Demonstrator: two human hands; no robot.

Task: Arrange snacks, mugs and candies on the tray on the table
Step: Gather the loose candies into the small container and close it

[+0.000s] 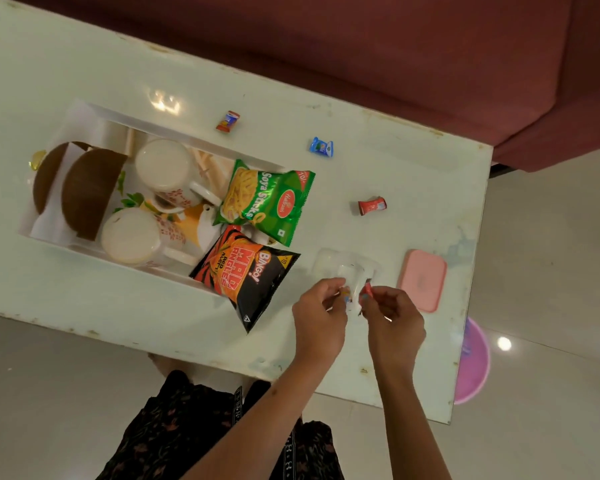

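From the head view, the white tray [84, 114] on the pale surface [395, 161] holds two mugs [163, 168] standing mouth-up, two brown half-round pieces [90, 192] and two snack packets. The green packet [267, 202] reads "Soya Sticks" and "Haldiram's"; the black and orange packet [246, 275] reads "Bingo! Mad Angles" and hangs over the tray's near edge. Three wrapped candies lie loose on the surface, well apart: a red-orange candy [228, 121], a blue candy [321, 146] and a red candy [371, 205]. A clear small container [343, 265] stands just beside a pink lid [422, 280]. In front of it, the left hand [321, 317] and right hand [394, 318] each pinch an end of a small wrapper [351, 299].
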